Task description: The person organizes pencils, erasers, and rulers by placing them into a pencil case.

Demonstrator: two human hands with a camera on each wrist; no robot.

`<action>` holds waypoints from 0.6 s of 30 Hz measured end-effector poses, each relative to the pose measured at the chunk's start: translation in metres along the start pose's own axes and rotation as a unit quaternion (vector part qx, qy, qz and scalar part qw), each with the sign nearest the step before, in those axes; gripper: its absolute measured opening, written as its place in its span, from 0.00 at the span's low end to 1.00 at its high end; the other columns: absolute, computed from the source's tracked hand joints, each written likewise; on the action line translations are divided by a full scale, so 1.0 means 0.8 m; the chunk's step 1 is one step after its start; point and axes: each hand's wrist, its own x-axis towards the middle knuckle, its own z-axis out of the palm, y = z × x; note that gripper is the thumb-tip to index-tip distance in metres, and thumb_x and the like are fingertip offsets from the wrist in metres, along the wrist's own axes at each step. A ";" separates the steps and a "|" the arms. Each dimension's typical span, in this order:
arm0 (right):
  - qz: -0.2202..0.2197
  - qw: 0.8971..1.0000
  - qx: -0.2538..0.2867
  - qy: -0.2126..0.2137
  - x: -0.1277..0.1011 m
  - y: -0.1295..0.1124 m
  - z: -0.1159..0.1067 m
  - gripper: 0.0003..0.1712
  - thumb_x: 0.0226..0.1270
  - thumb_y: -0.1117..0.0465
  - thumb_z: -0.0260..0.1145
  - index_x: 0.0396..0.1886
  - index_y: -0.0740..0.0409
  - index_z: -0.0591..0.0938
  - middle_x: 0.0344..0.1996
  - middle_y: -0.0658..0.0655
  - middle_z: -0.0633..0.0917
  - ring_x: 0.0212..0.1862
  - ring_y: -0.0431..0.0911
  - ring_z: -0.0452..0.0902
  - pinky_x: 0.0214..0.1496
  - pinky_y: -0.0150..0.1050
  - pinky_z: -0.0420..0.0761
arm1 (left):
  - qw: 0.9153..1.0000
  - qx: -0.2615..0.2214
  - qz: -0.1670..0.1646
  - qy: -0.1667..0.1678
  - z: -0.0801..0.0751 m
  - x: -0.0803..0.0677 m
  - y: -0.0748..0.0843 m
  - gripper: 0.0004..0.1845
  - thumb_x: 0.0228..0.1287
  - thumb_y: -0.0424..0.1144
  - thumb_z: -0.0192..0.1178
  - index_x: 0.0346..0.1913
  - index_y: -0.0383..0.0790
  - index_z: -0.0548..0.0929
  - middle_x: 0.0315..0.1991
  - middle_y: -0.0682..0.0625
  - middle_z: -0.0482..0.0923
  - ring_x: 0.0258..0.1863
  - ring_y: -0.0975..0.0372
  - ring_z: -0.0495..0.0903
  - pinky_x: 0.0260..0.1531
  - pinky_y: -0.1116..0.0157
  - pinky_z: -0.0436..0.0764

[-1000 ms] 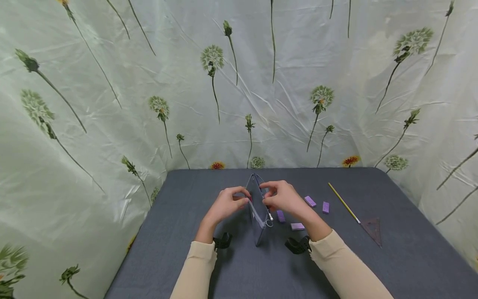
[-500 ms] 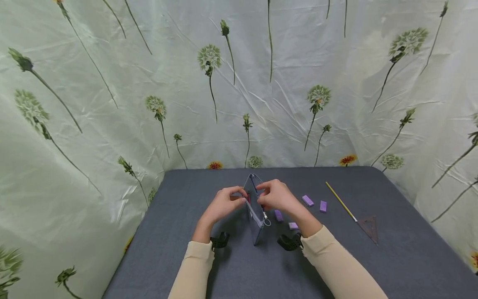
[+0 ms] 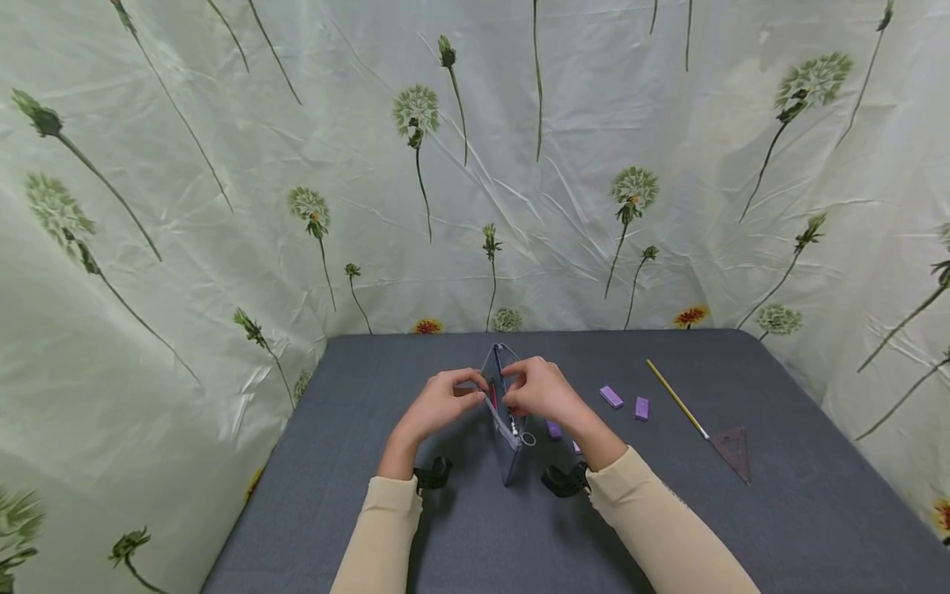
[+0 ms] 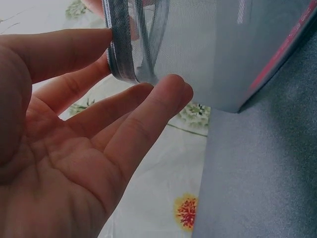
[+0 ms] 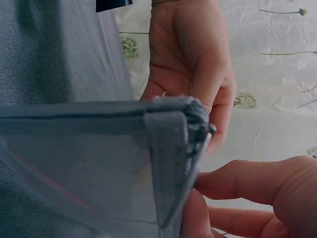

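A clear mesh zip pouch (image 3: 507,441) stands on its edge on the grey table (image 3: 460,536), with a red item showing inside it. My left hand (image 3: 477,398) pinches the pouch's top rim from the left, and my right hand (image 3: 514,399) grips the rim from the right. In the left wrist view the thumb and fingertips (image 4: 168,91) close on the grey zip band of the pouch (image 4: 218,49). In the right wrist view the pouch's corner (image 5: 173,129) lies against my right fingers (image 5: 257,186), with the left hand (image 5: 190,64) behind it.
Several purple erasers (image 3: 611,397) lie right of the pouch. Further right are a yellow pencil (image 3: 674,398) and a small triangle ruler (image 3: 733,452). A floral cloth (image 3: 223,206) walls the table at the back and sides.
My right hand has crept a little left along the pouch's top. The pouch's mouth has parted slightly and the zip ring hangs nearer the hands. The erasers, pencil and ruler lie still.
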 end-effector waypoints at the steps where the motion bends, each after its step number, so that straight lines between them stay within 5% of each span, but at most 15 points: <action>1: -0.001 1.000 -0.001 0.001 0.000 0.000 0.000 0.30 0.56 0.70 0.71 0.62 0.64 0.81 0.24 0.52 0.87 0.23 0.46 0.84 0.31 0.39 0.82 | 1.000 0.000 -0.002 0.001 0.000 0.000 0.000 0.10 0.73 0.38 0.61 0.52 0.40 0.85 0.70 0.40 0.69 0.59 0.50 0.80 0.54 0.49 0.79; 18: -0.032 0.998 0.024 0.043 -0.014 0.011 -0.021 0.22 0.67 0.64 0.70 0.60 0.52 0.83 0.36 0.52 0.87 0.32 0.49 0.85 0.31 0.41 0.82 | 1.000 -0.002 -0.008 0.000 -0.010 -0.004 -0.006 0.07 0.73 0.36 0.62 0.48 0.41 0.86 0.70 0.43 0.70 0.60 0.51 0.79 0.54 0.52 0.80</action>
